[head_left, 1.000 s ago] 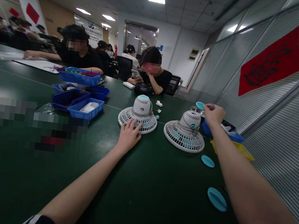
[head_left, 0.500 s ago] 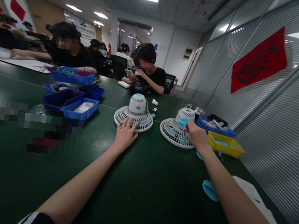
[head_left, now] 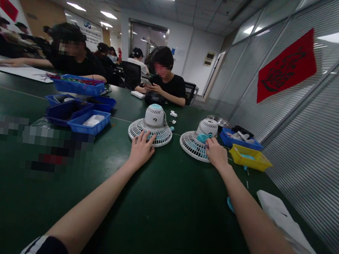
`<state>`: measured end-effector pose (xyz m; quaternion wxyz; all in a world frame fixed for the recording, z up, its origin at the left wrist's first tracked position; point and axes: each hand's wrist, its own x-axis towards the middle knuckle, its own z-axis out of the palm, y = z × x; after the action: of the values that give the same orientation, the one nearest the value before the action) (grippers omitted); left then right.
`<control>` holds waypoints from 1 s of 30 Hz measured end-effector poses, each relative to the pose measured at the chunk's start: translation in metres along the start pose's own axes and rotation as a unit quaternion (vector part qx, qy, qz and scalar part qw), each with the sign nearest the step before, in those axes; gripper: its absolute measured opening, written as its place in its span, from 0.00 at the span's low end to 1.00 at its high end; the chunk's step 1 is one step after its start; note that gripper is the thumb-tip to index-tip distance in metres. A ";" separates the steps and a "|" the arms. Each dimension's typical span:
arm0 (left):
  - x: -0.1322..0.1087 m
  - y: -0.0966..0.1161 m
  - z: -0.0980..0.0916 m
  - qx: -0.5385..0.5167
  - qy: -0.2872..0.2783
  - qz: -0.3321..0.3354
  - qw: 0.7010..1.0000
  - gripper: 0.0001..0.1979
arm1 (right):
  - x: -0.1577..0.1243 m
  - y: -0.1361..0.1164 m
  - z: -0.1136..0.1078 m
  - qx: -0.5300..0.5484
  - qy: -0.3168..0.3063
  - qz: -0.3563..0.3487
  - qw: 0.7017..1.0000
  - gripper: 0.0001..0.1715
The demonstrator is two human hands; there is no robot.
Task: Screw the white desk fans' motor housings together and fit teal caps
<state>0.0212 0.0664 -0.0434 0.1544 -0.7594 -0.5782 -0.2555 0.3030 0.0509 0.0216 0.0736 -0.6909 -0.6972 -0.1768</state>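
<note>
Two white fan heads lie grille-down on the green table (head_left: 158,209). My left hand (head_left: 140,149) rests flat, fingers spread, on the near rim of the left fan (head_left: 151,126), which carries a teal cap on its motor housing. My right hand (head_left: 216,153) is closed on a small teal cap (head_left: 201,138) and holds it against the right fan (head_left: 198,138), at the near side of its motor housing. A teal disc (head_left: 229,204) peeks out from behind my right forearm.
Blue bins (head_left: 79,114) stand to the left, a blue tray (head_left: 240,139) and a yellow tray (head_left: 249,157) to the right by the slatted wall. A white cloth or bag (head_left: 287,230) lies at the near right. Two people sit across the table, others further back.
My right hand came down from behind the right fan with the teal cap and now holds it at the fan's near side. My left hand stayed on the left fan. The view shifted right.
</note>
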 end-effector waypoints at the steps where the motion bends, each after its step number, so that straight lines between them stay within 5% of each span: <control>1: 0.000 0.000 0.000 -0.002 0.000 0.001 1.000 0.25 | 0.000 -0.001 0.001 0.017 -0.010 0.008 1.000 0.17; 13: -0.002 -0.001 -0.001 -0.022 -0.009 -0.010 1.000 0.27 | 0.002 -0.030 0.013 0.094 -0.041 0.092 0.990 0.18; 21: -0.002 -0.001 -0.002 -0.059 -0.007 -0.013 0.998 0.28 | -0.023 -0.045 0.000 0.126 0.034 0.099 0.986 0.18; 30: 0.002 -0.001 -0.011 -0.237 0.077 -0.066 0.966 0.15 | -0.062 -0.083 -0.023 0.198 0.117 0.029 0.973 0.17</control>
<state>0.0182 0.0622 -0.0332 -0.0029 -0.7124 -0.5363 -0.4527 0.2197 -0.0136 0.0097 0.2950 -0.6574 -0.6843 -0.1122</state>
